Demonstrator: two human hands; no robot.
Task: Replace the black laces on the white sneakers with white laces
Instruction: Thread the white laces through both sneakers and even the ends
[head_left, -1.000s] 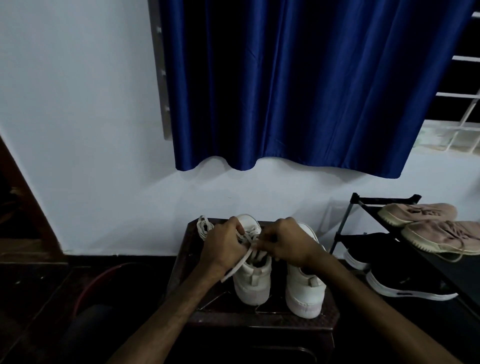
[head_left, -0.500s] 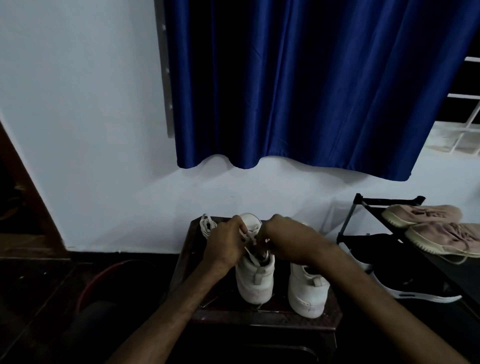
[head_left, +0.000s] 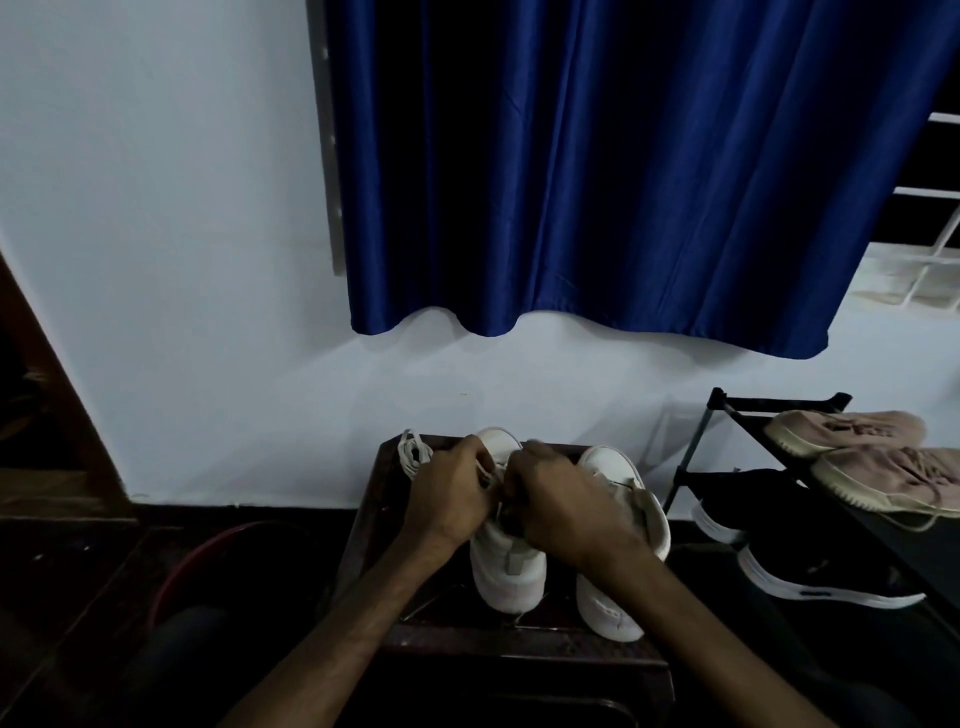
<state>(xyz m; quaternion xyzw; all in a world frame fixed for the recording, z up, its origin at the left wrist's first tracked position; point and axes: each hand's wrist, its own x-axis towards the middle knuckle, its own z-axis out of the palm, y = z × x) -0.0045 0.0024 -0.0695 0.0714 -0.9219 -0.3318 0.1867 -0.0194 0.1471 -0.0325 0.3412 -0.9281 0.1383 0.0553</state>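
White lace (head_left: 487, 472) is what I'm working. A short strand shows between my knuckles, over the throat of the left sneaker (head_left: 506, 577) on the dark stool (head_left: 371, 525). My left hand (head_left: 449, 501) is curled, fingertips pinched on that strand. My right hand (head_left: 563, 517) sits curled at its 3 o'clock, knuckles nearly touching. Its fingertips are hidden, so I cannot tell what they hold. I judge this as threading the upper eyelets of the first shoe, and no black lace shows on it. The next move calls for feeding the tip through an eyelet and drawing the slack even. The right sneaker (head_left: 613, 603) stands at 3 o'clock, its lacing mostly hidden by my wrist. A spare lace bundle (head_left: 413, 454) lies at 10 o'clock from my left hand.
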